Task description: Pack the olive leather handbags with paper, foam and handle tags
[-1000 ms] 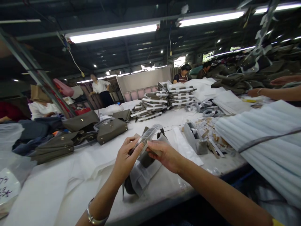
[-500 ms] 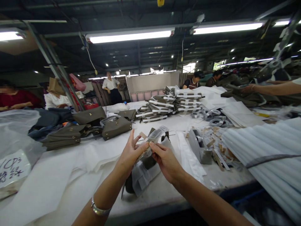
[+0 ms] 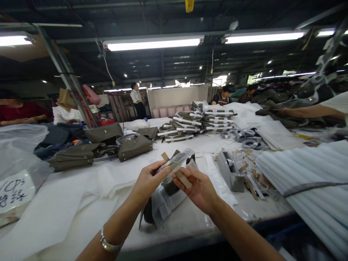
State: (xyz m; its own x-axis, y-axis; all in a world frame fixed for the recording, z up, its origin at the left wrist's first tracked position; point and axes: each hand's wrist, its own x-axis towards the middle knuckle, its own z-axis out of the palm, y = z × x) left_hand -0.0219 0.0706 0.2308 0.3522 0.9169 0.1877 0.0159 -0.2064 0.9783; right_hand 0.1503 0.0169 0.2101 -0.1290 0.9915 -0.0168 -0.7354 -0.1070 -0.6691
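Above the near part of the table (image 3: 194,224), two bare hands are close together, with a handle (image 3: 178,159) in clear film lying between them. The left hand (image 3: 148,181) is closed on the near end of this handle, its thumb pressing from above, and the handle goes up from the fingers, away from the person and a little to the right. The right hand (image 3: 202,190) is on the other side, with its fingers curled around a beige strip (image 3: 184,179), which slants from the handle down towards the palm. Whether the strip is fixed to the handle, I cannot tell. Another beige tab (image 3: 164,156) comes out just past the left fingers. Directly below both hands, a dark bag (image 3: 148,212) lies on the table, partly covered by pale wrapping (image 3: 161,208); the hands hide its middle. To the right of the right hand, near but apart from it, stands a grey tape dispenser (image 3: 231,174), with many scraps (image 3: 252,163) beside it, and then a bundle of pale foam (image 3: 301,174) tied by a dark band. On the left there are white sheets (image 3: 43,206), and beyond them several olive bags (image 3: 136,148). Farther away, wrapped bundles (image 3: 187,123) are piled.
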